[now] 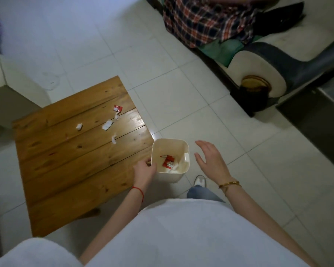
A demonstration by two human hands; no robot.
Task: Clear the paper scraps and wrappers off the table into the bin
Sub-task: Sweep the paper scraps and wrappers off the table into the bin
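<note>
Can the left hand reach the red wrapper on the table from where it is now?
Probably yes. The left hand rests at the bin rim by the table edge; only bare wood and small paper scraps lie between it and the red wrapper.

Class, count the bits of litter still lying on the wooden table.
5. A red wrapper nearest the far edge, a small white scrap just below it, a folded white piece, a crumpled scrap to its left, and a curled scrap nearest the bin.

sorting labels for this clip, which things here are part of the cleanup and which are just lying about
Job:
red wrapper
white paper scraps
bin
wooden table
left hand on bin rim

Lying about:
sofa
plaid cloth
</note>
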